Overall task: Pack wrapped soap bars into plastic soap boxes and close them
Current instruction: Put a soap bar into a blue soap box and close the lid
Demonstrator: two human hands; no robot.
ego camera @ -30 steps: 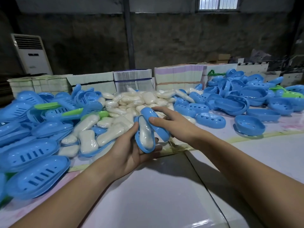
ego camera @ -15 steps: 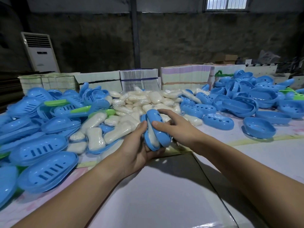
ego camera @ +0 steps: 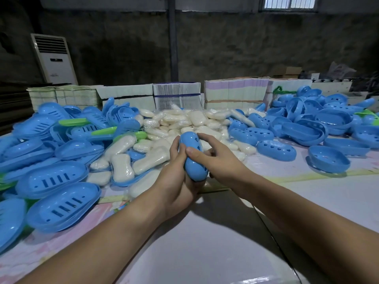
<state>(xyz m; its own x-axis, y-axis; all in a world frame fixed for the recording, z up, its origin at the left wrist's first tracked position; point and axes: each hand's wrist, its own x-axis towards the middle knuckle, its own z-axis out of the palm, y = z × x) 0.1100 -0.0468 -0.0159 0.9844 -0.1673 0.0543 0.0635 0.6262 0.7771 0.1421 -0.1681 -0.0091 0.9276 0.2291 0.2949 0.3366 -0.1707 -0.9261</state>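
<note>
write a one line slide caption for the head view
Both hands, left hand and right hand, press a blue soap box shut in front of a heap of wrapped soap bars.

**Closed blue box held above the table, soaps and box halves heaped around**

The blue plastic soap box (ego camera: 193,158) is closed, its two halves together, tilted on end with small cut-outs showing near its far end. Behind it lies a heap of wrapped soap bars (ego camera: 184,124), white, waisted ovals in clear film, spreading left and near. To the left are piled blue slotted box halves (ego camera: 59,206), with a few green ones; to the right, blue halves with heart-shaped holes (ego camera: 275,148).
</note>
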